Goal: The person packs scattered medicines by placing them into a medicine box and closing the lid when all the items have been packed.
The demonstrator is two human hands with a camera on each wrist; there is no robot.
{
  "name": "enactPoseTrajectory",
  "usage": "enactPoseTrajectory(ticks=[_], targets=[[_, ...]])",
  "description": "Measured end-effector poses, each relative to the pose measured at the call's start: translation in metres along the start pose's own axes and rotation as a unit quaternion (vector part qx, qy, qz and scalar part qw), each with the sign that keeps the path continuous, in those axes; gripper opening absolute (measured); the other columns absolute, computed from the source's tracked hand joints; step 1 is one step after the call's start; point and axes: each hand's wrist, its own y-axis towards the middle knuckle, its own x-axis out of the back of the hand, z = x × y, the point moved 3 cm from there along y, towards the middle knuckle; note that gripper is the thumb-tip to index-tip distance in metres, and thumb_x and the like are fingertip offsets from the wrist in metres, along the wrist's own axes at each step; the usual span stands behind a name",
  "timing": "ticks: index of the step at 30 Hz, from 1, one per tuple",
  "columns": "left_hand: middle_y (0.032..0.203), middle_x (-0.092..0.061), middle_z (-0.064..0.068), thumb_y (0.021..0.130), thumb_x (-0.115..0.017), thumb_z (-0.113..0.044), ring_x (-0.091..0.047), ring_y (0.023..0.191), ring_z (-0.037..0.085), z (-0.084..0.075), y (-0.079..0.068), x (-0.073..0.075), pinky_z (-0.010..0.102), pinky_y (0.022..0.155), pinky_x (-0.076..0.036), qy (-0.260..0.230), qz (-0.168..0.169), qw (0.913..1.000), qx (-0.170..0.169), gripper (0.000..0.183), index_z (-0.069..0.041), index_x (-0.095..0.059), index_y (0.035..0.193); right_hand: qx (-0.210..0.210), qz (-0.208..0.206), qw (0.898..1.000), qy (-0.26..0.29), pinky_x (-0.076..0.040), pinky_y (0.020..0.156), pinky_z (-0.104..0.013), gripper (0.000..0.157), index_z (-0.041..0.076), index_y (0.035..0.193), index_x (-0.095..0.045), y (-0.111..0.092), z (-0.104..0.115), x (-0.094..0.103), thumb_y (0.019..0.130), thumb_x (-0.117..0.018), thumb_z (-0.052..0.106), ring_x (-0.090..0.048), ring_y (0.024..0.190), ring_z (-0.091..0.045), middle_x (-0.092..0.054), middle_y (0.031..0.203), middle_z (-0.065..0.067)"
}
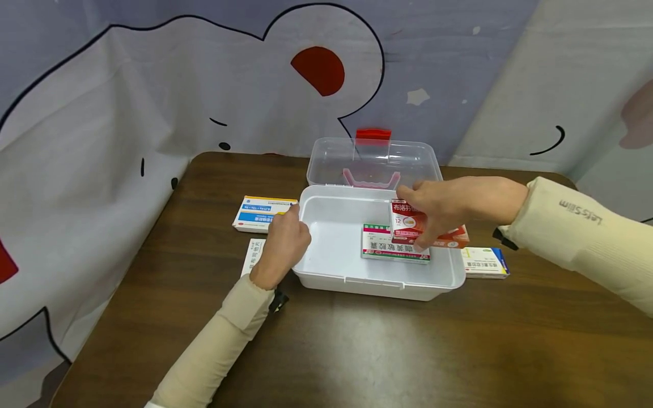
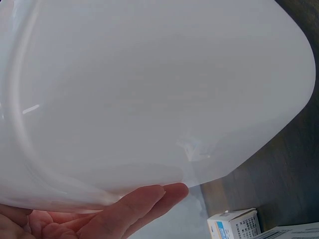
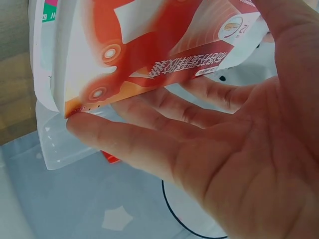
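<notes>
Pinching the red-and-white medicine box (image 1: 405, 220) between thumb and fingers, held it with the right hand (image 1: 441, 207) above the right part of the white plastic container (image 1: 331, 249), one end reaching past the rim in the head view. Gripped the container's left rim with the left hand (image 1: 284, 241), two fingers pressed together against the outer wall in the left wrist view; could not make out the thumb there.

Saw only part of the green-and-white capsule box (image 1: 390, 254), lying flat inside the container and partly covered by the red-and-white medicine box; could not tell contact from a gap between the two. Found the white carton (image 1: 252, 254) at the left largely hidden by the left hand, and the blue-and-white carton (image 1: 257, 215) overlapped at one corner. Lost one end of the white-and-blue carton (image 1: 484, 263) at the container's right side. Could hardly read the small print.

Counted five boxes: one in hand, one inside the container, two on the table (image 1: 357, 351) at left, one at right. Counted one transparent lid (image 1: 326, 161), open at the back, with one red latch (image 1: 373, 134) and one pink handle (image 1: 371, 184). Noted patterned cloth (image 1: 178, 85) behind the table and two cream sleeves (image 1: 602, 243) reaching in.
</notes>
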Motion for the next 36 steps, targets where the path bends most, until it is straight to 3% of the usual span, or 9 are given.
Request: enactPoseTrajectory(ticks=[16, 23, 29, 36], targets=[[0.104, -0.062, 0.026, 0.086, -0.042, -0.002, -0.062, 0.092, 0.033, 0.000, 0.000, 0.000, 0.044, 0.074, -0.052, -0.009, -0.013, 0.9999, -0.007, 0.031, 0.009, -0.052, 0.113, -0.002, -0.001, 1.000, 0.012, -0.046, 0.084, -0.051, 0.099, 0.011, 0.136, -0.027, 0.026, -0.004, -0.015, 0.062, -0.078, 0.051, -0.049, 0.108, -0.028, -0.048, 0.121, -0.014], [0.109, -0.060, 0.025, 0.087, -0.042, -0.003, -0.061, 0.096, 0.031, 0.001, 0.001, -0.001, 0.044, 0.077, -0.051, -0.013, 0.000, 0.9999, 0.006, 0.033, 0.009, -0.050, 0.117, 0.014, -0.004, 1.000, 0.010, -0.046, 0.084, -0.044, 0.088, 0.012, 0.125, -0.032, 0.037, -0.004, -0.023, 0.062, -0.078, 0.052, -0.051, 0.098, -0.023, -0.052, 0.109, -0.009], [0.110, -0.060, 0.025, 0.087, -0.042, -0.003, -0.061, 0.097, 0.030, 0.002, 0.001, -0.001, 0.043, 0.078, -0.051, -0.017, 0.001, 0.9998, 0.006, 0.033, 0.008, -0.050, 0.116, -0.001, 0.015, 1.000, 0.002, -0.045, 0.088, -0.048, 0.102, 0.011, 0.137, -0.028, 0.048, -0.004, -0.039, 0.059, -0.079, 0.052, -0.050, 0.105, -0.025, -0.049, 0.119, -0.010], [0.109, -0.060, 0.025, 0.087, -0.042, -0.003, -0.061, 0.097, 0.030, 0.002, 0.001, -0.001, 0.043, 0.078, -0.051, -0.015, -0.001, 0.9999, 0.002, 0.033, 0.008, -0.050, 0.116, 0.016, 0.025, 0.999, -0.015, -0.048, 0.084, -0.040, 0.085, 0.012, 0.126, -0.035, 0.060, -0.001, -0.060, 0.063, -0.080, 0.046, -0.049, 0.095, -0.021, -0.050, 0.101, -0.004]])
